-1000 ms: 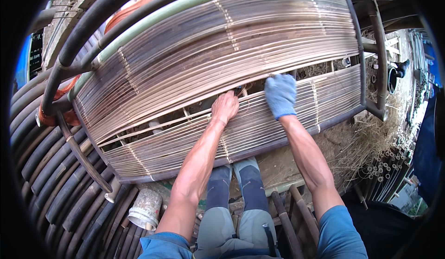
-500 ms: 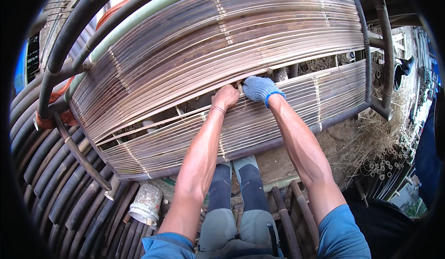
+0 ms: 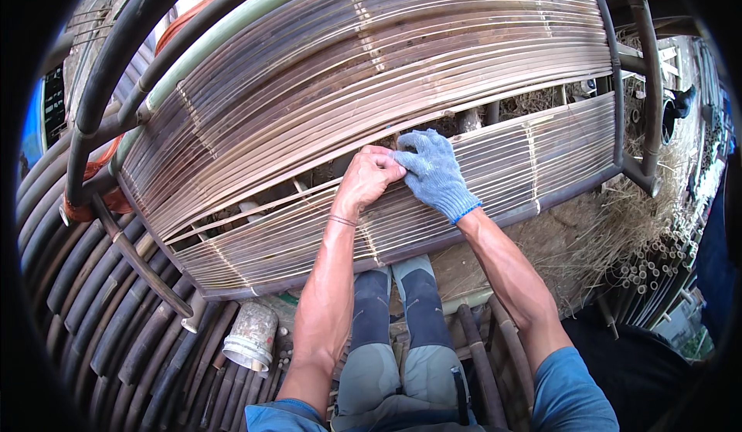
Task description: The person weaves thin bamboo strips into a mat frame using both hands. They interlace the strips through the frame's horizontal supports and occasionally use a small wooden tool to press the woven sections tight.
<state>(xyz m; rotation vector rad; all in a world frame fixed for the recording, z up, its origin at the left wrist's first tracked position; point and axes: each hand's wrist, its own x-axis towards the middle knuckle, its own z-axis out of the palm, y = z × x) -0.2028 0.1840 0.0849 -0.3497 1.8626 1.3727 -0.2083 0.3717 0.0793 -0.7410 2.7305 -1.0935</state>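
My bare left hand (image 3: 368, 180) is closed in a pinch, thumb against the fingers, above the long gap in a slatted bamboo panel (image 3: 309, 92). What it pinches is too small or hidden to name. Right beside it, my right hand (image 3: 436, 172) wears a grey-blue knitted glove. Its thumb and fingertips close together against the left fingertips, and anything between them cannot be made out. Thin strips run lengthwise across the panel, crossed by pale bindings (image 3: 532, 158). One loose-looking strip (image 3: 232, 222) slants across the left end of the gap.
Dark bamboo poles (image 3: 116, 84) frame the panel at the left, and curved dark poles (image 3: 116, 324) are stacked below. A dirty white bucket (image 3: 251, 335) stands left of my legs. Straw (image 3: 618, 223) and cut bamboo tubes (image 3: 641, 273) lie at the right. Orange cord (image 3: 197, 18) hangs at upper left.
Both hands have drawn up out of the gap and slightly toward me. Their fingertips now meet above the strips, with the gloved hand turned more open to view.
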